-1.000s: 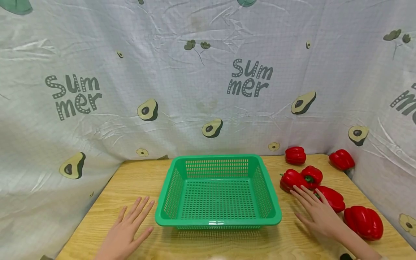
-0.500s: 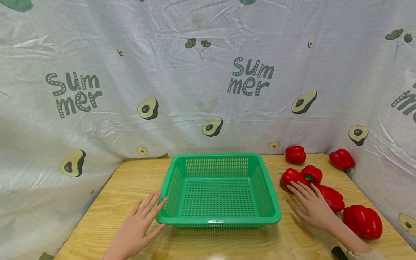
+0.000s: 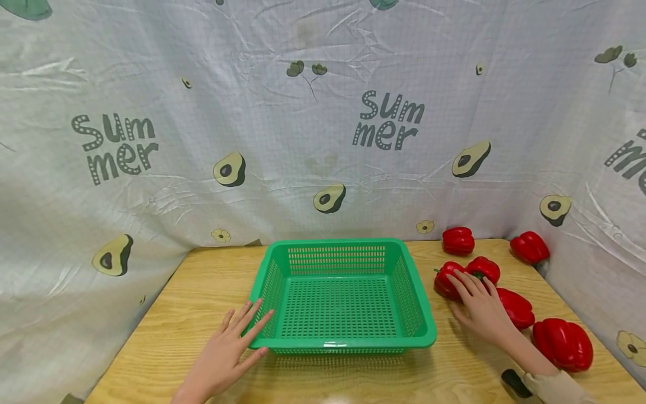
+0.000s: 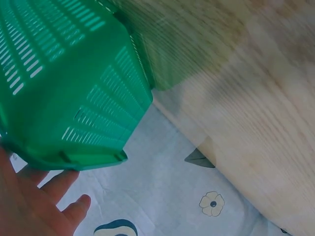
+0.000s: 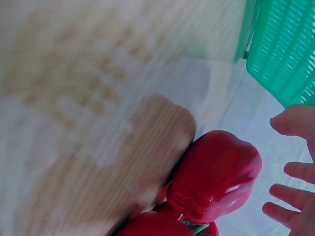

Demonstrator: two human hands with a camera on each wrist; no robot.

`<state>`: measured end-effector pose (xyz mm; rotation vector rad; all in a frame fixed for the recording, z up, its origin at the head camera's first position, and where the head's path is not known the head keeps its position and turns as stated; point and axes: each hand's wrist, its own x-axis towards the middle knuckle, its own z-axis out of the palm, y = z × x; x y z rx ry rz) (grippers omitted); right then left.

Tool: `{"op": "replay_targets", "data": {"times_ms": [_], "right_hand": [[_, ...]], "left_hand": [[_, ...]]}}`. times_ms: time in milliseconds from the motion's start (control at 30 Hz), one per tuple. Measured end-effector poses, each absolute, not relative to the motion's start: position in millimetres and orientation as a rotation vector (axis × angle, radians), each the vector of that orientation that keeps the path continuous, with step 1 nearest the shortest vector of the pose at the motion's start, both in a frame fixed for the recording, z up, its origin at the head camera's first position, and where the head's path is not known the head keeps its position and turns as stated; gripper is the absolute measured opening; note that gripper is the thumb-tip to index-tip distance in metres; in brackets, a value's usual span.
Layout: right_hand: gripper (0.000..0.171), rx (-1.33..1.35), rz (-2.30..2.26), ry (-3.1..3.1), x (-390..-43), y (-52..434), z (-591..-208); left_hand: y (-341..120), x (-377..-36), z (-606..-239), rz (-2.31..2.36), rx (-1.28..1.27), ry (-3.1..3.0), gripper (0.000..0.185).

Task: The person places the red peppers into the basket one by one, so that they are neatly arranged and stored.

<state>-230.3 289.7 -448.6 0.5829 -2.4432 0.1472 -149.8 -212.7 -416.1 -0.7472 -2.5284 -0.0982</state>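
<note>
While the right hand spreads over the nearest red pepper, its fingers look parted and grasp nothing; whether a fingertip touches the skin cannot be told. This pepper lies on the table, right of the green basket, among five others. The left hand lies at the basket's near left corner, fingers extended and spread over the rim, not curled round it; contact uncertain. The hands are well apart. Judgement: the step in hand appears to be a reach for this pepper. Best to set thumb and fingers on opposite sides of its body, below the widest part, clear of the stem and the pepper behind; the glossy skin may slip, so a full hold seems safer than a fingertip pinch. Writing: the cloth reads "summer", split over two lines, twice whole, once cut off at right. No brand legible.
</note>
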Motion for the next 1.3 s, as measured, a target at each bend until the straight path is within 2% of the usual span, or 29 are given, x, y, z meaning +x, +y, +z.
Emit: {"op": "replay_targets", "data": {"times_ms": [433, 1000, 1300], "right_hand": [[0.069, 0.537, 0.135, -2.485, -248, 286, -449], [0.074, 0.444, 0.075, -2.643, -268, 276, -446], [0.073, 0.426, 0.063, -2.63, -275, 278, -446]], "left_hand": [[-207, -151, -423, -0.151, -0.721, -2.542, 0.059], [-202, -152, -425, -0.164, -0.695, -2.559, 0.061], [-201, -157, -422, -0.181, -0.703, -2.552, 0.056]]}}
